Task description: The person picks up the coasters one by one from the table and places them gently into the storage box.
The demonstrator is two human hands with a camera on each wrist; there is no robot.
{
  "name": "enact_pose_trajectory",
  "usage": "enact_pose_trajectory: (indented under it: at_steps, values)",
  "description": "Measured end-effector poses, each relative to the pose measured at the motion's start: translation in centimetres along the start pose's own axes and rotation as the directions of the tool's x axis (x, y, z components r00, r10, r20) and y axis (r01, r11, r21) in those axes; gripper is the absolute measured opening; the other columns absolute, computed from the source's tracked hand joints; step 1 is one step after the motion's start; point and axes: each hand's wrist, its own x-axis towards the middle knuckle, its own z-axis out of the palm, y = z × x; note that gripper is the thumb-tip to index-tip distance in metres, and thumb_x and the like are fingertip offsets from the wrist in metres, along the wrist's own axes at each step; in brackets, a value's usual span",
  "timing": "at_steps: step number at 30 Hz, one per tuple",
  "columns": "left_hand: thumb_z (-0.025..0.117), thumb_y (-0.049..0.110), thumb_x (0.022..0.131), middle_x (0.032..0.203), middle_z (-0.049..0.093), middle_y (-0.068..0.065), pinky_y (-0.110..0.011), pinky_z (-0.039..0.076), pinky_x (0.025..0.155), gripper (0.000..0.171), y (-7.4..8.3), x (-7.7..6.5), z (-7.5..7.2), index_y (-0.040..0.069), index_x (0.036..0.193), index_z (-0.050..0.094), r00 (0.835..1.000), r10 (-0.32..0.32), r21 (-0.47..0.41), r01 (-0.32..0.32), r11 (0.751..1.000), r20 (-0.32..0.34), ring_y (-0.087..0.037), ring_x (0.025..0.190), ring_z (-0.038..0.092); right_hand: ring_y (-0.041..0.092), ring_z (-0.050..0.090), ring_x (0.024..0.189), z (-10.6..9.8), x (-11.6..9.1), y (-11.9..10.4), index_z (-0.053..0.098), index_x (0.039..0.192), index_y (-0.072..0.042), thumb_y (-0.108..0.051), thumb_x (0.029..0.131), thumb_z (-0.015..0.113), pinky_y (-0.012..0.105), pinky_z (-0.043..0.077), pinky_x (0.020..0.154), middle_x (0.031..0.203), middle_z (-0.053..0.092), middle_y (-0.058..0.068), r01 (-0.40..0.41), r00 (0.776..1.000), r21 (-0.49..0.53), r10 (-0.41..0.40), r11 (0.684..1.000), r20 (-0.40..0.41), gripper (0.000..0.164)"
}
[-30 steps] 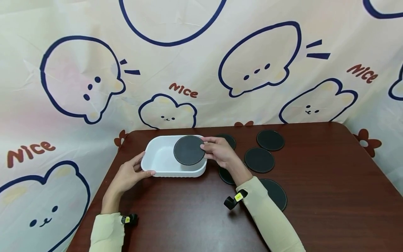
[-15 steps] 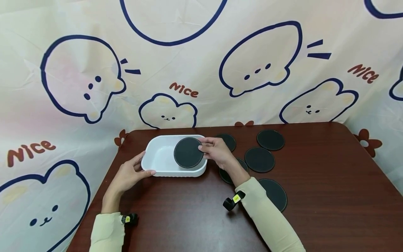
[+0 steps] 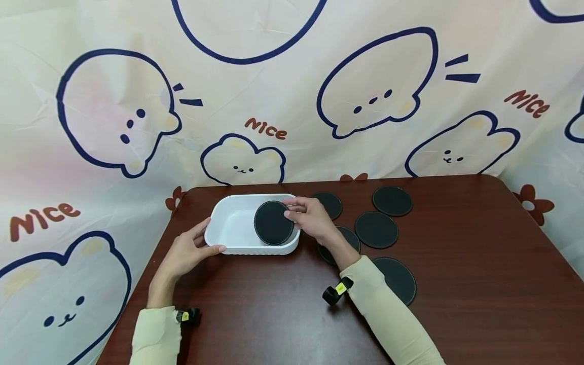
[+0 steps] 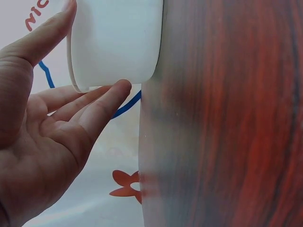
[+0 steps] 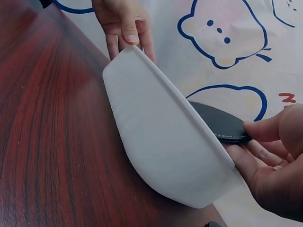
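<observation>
A white oblong plastic tray (image 3: 230, 230) stands on the brown table. My left hand (image 3: 186, 253) holds its left end, with the thumb at the near side and the fingers round the end; in the left wrist view, the fingertips (image 4: 124, 86) lie against the outer wall. My right hand (image 3: 314, 220) pinches a round black coaster (image 3: 272, 223) by its right edge, over the right part of the tray. White stitching runs along the coaster's rim. In the right wrist view, the coaster (image 5: 220, 124) dips partly behind the tray's wall (image 5: 156, 127), thumb on top.
Several more black coasters lie flat on the table, among them one at the back (image 3: 392, 201), one in the middle (image 3: 376, 230) and one partly under the right sleeve (image 3: 396, 280). A cartoon-printed cloth (image 3: 301, 91) hangs behind the brown table (image 3: 483, 274).
My right hand has shifted slightly left with the coaster, which has come lower over the tray. My left hand has kept its place on the tray's end.
</observation>
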Motion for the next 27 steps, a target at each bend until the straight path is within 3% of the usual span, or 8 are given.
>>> enact_pose_trajectory:
  at_steps: [3,6,8,10,13,21,27]
  values:
    - [0.088,0.041,0.091,0.167,0.042,-0.029,-0.055,0.053,0.109,0.107,0.0,0.0,0.0,0.008,0.171,0.026,1.000,0.004,0.001,-0.004,1.000,0.001,-0.045,0.143,0.058,0.028,0.074,0.122,0.1,-0.2,-0.3,0.074,0.136,-0.012,-0.015,0.103,0.073,0.040,0.065,0.096,0.133,0.077,0.011,0.082,0.996,-0.140,-0.085,0.987,-0.019,0.034]
    - [0.088,0.044,0.090,0.167,0.042,-0.029,-0.055,0.053,0.109,0.108,0.0,0.0,0.1,0.007,0.171,0.026,1.000,0.009,0.003,-0.009,1.000,0.002,-0.045,0.143,0.058,0.027,0.074,0.114,0.0,-0.7,-0.8,0.075,0.134,-0.011,-0.020,0.102,0.075,0.041,0.063,0.097,0.135,0.076,0.011,0.163,0.981,-0.304,-0.188,0.939,-0.056,0.034]
    - [0.088,0.044,0.090,0.167,0.042,-0.029,-0.055,0.053,0.110,0.108,0.0,0.1,0.1,0.007,0.171,0.026,1.000,0.009,0.002,-0.009,1.000,0.003,-0.045,0.144,0.058,0.030,0.075,0.117,-0.3,-0.9,-1.2,0.075,0.134,-0.011,-0.023,0.101,0.077,0.044,0.062,0.101,0.137,0.075,0.013,0.181,0.972,-0.365,-0.222,0.913,-0.074,0.035]
    - [0.088,0.043,0.090,0.167,0.042,-0.029,-0.055,0.052,0.110,0.108,-0.1,0.1,0.1,0.008,0.171,0.025,1.000,0.004,0.006,-0.004,1.000,0.003,-0.046,0.144,0.057,0.031,0.074,0.117,-0.7,-1.1,-1.4,0.075,0.135,-0.011,-0.025,0.101,0.077,0.045,0.062,0.102,0.138,0.074,0.015,0.181,0.971,-0.380,-0.227,0.907,-0.079,0.037]
    - [0.088,0.042,0.091,0.167,0.042,-0.029,-0.056,0.051,0.110,0.107,-0.1,0.1,0.2,0.008,0.171,0.025,1.000,-0.003,0.014,0.003,1.000,0.000,-0.046,0.144,0.057,0.032,0.072,0.129,-1.4,-1.2,-1.5,0.074,0.136,-0.012,-0.025,0.102,0.076,0.049,0.059,0.108,0.138,0.074,0.014,0.162,0.977,-0.364,-0.200,0.917,-0.070,0.036]
    - [0.088,0.041,0.091,0.167,0.042,-0.029,-0.056,0.051,0.110,0.107,0.0,0.0,0.1,0.008,0.171,0.025,1.000,-0.002,0.009,0.002,1.000,0.001,-0.047,0.144,0.057,0.027,0.073,0.124,-3.2,-1.8,-1.7,0.073,0.135,-0.013,-0.024,0.103,0.074,0.045,0.062,0.103,0.133,0.076,0.009,0.144,0.988,-0.293,-0.152,0.945,-0.005,0.034]
    - [0.087,0.043,0.091,0.167,0.042,-0.029,-0.054,0.051,0.110,0.107,0.2,0.1,0.1,0.008,0.171,0.025,1.000,0.005,-0.006,-0.005,1.000,0.004,-0.047,0.144,0.057,0.036,0.071,0.126,-5.0,-2.1,-1.2,0.068,0.140,-0.005,-0.021,0.104,0.073,0.050,0.060,0.106,0.138,0.071,0.022,0.054,0.993,-0.056,-0.047,0.997,0.112,0.040]
